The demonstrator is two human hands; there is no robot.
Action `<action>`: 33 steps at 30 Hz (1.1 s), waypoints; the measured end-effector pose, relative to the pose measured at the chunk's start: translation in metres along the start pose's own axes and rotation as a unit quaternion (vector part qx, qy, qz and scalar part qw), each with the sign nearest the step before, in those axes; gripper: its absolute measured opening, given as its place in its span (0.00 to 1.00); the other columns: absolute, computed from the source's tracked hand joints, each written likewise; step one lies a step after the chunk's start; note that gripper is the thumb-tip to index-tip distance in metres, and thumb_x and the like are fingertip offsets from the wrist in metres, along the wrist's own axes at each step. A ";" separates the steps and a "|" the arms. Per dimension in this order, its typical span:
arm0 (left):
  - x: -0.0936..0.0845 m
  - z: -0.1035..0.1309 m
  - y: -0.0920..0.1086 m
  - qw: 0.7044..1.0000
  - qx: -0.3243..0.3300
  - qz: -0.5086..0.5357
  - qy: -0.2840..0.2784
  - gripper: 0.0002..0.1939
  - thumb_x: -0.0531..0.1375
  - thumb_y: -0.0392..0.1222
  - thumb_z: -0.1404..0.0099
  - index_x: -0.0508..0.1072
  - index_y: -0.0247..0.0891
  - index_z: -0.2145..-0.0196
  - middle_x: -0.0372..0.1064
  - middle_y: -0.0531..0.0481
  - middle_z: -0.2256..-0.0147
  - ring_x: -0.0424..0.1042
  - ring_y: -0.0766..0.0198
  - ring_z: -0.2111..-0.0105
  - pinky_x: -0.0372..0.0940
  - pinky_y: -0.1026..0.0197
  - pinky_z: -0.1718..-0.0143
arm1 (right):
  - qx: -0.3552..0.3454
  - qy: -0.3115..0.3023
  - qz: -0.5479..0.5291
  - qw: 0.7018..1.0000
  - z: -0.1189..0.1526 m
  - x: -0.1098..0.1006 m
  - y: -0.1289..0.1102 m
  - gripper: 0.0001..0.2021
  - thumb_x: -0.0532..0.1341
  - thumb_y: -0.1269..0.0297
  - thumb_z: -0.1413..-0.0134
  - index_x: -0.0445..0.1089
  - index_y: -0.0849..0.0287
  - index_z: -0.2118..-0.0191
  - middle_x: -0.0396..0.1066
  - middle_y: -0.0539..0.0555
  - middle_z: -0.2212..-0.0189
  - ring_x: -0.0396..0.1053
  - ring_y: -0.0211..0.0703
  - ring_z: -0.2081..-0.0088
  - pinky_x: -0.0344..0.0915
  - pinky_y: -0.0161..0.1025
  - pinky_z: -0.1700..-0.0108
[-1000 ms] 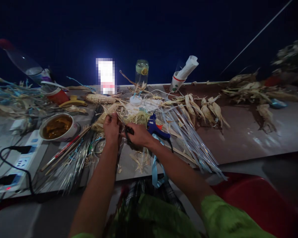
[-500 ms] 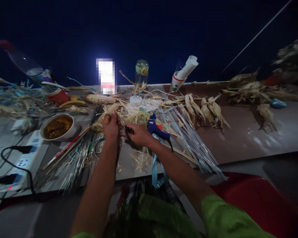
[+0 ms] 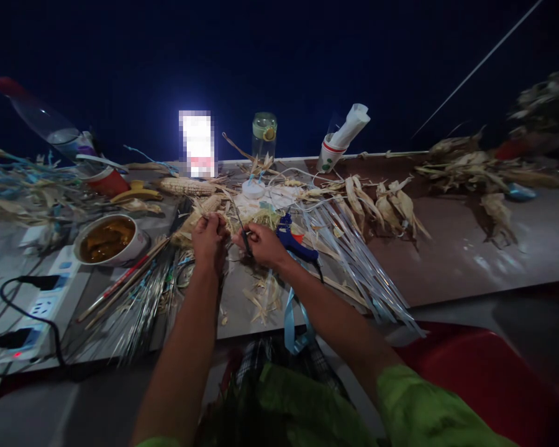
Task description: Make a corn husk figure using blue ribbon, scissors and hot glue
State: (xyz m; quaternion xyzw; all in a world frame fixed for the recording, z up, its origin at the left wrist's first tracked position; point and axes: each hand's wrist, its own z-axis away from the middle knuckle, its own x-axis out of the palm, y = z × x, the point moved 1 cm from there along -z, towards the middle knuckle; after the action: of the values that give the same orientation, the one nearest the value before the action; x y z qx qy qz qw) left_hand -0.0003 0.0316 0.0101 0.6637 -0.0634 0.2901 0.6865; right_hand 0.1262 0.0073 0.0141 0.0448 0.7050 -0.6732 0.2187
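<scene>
My right hand (image 3: 263, 243) is closed around dark-handled scissors (image 3: 245, 237), whose blades point up and away from me. Just left of it, my left hand (image 3: 208, 239) is closed in a pinch; a few pale wisps show by its fingertips, but what it holds is too small to make out. Dried corn husk (image 3: 186, 228) lies behind and beside the left hand. Husk scraps (image 3: 262, 301) are strewn on the table below the right hand. A blue hot glue gun (image 3: 294, 243) rests close to the right wrist, near a light blue ribbon (image 3: 289, 320) hanging over the table edge.
At left are a bowl of brown liquid (image 3: 107, 239), a power strip (image 3: 51, 304) and thin wires (image 3: 144, 310). Clear sticks (image 3: 363, 261) lie at right, beside husks (image 3: 395, 208). Behind stand a lit screen (image 3: 197, 143), a jar (image 3: 264, 136) and a paper cup (image 3: 330, 155).
My hands have moved slightly apart. The scissors have turned more upright and come away from the left fingers. The view has shifted a little.
</scene>
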 end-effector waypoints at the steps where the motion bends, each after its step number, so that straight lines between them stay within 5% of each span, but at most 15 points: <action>1: -0.001 0.000 0.000 1.000 -0.006 0.001 0.003 0.15 0.65 0.46 0.51 0.63 0.35 0.78 0.60 0.58 0.82 0.51 0.78 0.88 0.48 0.70 0.86 | -0.002 -0.002 -0.005 1.000 0.000 0.000 -0.001 0.13 0.58 0.55 0.53 0.68 0.59 0.66 0.56 0.43 0.83 0.52 0.31 0.80 0.49 0.30 0.76; 11: 0.006 0.006 0.008 0.999 -0.011 0.039 0.027 0.09 0.60 0.34 0.51 0.60 0.36 0.76 0.68 0.55 0.79 0.52 0.78 0.88 0.48 0.71 0.86 | -0.009 -0.024 -0.041 0.999 0.003 0.006 -0.001 0.15 0.59 0.54 0.54 0.68 0.60 0.64 0.60 0.45 0.81 0.55 0.31 0.78 0.52 0.29 0.75; 33: 0.010 0.010 0.002 0.998 -0.059 0.034 -0.009 0.13 0.66 0.34 0.58 0.65 0.35 0.75 0.66 0.57 0.79 0.56 0.78 0.86 0.47 0.72 0.86 | -0.024 0.025 -0.043 0.998 0.002 0.003 -0.001 0.16 0.59 0.54 0.52 0.66 0.59 0.60 0.66 0.47 0.75 0.63 0.34 0.73 0.59 0.31 0.70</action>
State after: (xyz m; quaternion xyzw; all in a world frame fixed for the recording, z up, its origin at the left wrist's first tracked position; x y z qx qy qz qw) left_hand 0.0101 0.0247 0.0179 0.6223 -0.1085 0.3029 0.7136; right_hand 0.1233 0.0049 0.0139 0.0259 0.7277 -0.6633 0.1727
